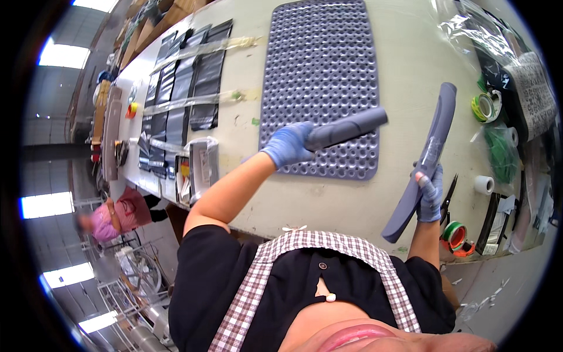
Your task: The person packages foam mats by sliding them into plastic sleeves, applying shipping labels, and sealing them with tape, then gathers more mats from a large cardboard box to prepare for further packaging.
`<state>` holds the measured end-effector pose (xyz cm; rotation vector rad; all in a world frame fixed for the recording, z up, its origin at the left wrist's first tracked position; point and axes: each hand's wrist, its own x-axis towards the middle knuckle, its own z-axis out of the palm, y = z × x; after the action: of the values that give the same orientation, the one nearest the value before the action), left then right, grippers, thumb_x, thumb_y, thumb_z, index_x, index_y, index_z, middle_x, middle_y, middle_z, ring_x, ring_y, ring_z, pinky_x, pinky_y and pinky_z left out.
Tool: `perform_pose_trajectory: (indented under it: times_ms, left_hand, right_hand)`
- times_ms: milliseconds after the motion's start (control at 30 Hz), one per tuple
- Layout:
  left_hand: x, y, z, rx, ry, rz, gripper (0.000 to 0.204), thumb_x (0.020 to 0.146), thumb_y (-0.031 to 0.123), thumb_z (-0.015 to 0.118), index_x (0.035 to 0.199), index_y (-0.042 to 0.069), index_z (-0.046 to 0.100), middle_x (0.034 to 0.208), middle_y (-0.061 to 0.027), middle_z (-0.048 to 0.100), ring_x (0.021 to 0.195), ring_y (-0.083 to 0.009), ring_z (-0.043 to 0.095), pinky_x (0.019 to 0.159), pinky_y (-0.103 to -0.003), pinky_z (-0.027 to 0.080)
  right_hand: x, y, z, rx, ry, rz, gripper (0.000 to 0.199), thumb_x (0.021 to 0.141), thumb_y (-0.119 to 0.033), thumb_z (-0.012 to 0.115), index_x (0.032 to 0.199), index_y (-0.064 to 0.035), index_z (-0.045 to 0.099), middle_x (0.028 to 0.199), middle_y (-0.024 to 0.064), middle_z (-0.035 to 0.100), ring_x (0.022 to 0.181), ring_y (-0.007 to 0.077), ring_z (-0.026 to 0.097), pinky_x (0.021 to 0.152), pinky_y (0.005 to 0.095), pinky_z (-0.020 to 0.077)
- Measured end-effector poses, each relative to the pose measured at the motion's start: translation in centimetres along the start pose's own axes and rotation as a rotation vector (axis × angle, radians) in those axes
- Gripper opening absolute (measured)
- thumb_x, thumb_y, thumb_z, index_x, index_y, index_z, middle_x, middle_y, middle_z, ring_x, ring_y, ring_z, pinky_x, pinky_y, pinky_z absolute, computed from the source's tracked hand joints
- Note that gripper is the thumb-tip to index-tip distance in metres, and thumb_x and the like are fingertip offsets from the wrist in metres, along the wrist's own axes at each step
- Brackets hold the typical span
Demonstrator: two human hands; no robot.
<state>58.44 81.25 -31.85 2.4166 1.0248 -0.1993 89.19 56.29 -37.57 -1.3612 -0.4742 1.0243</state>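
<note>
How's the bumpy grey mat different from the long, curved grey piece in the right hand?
The bumpy grey mat lies flat on the pale table; the long, curved grey piece is in the gloved right hand. The mat is a wide rectangle; the piece is narrow. The mat has rows of round bumps; the piece looks mostly smooth. Both are grey.

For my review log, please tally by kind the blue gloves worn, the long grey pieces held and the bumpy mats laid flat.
Thin blue gloves: 2
Long, rounded grey pieces: 2
Flat, rectangular grey mat with rows of bumps: 1
Total: 5
</note>
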Motion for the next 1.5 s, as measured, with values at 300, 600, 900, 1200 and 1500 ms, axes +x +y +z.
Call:
perform_pose_trajectory:
  times_ms: [300,600,900,1200,1500]
  left_hand:
    - [-9.6,5.1,5.1,-0.495,0.301,0.244,0.095,0.072,0.040,0.087,0.146,0.001,0.041,0.143,-0.0227,0.046,0.134,-0.0321,0.046,0.110,-0.040,0.038]
    - [-20.6,7.4,7.3,-1.302,0.177,-0.083,0.071,0.078,0.019,0.080,0.137,0.003,0.045,0.095,-0.0069,0.061,0.085,-0.0138,0.060,0.079,-0.032,0.053]
    - [-30.8,6.1,8.6,-2.388,-0.227,0.360,0.072,0.075,0.024,0.081,0.131,0.002,0.041,0.083,-0.0080,0.058,0.069,-0.0177,0.064,0.063,-0.031,0.055]
    - [-40.2,1.2,6.9,-1.392,0.514,-0.174,0.077,0.072,0.045,0.084,0.128,0.002,0.052,0.100,-0.0045,0.064,0.094,-0.0152,0.062,0.084,-0.029,0.051]
    - [-50.2,-0.6,7.5,-1.666,0.830,-0.169,0.070,0.069,0.044,0.077,0.119,0.003,0.051,0.089,-0.0101,0.062,0.073,-0.0210,0.066,0.068,-0.033,0.054]
  right_hand:
    - [-4.4,0.6,10.8,-0.050,-0.159,-0.111,0.067,0.087,-0.023,0.077,0.133,-0.0045,0.033,0.114,0.0065,0.051,0.104,0.0140,0.053,0.091,0.0296,0.0483]
    - [-9.7,1.6,18.2,0.149,-0.593,-0.134,0.046,0.095,-0.017,0.068,0.134,-0.0035,0.047,0.110,0.0045,0.064,0.102,0.0115,0.058,0.093,0.0264,0.0468]
    - [-13.1,-0.8,26.4,0.459,-1.255,0.264,0.082,0.085,-0.036,0.077,0.150,-0.0057,0.035,0.135,0.0122,0.055,0.118,0.0266,0.059,0.101,0.0426,0.0485]
    - [-21.2,1.9,36.4,0.040,-1.145,-0.017,0.071,0.081,-0.036,0.083,0.129,-0.0014,0.044,0.115,0.0095,0.060,0.110,0.0187,0.058,0.097,0.0346,0.0482]
    - [-26.3,3.4,44.3,0.122,-1.517,0.244,0.057,0.093,-0.021,0.071,0.139,0.0014,0.046,0.122,0.0123,0.063,0.110,0.0187,0.060,0.097,0.0356,0.0489]
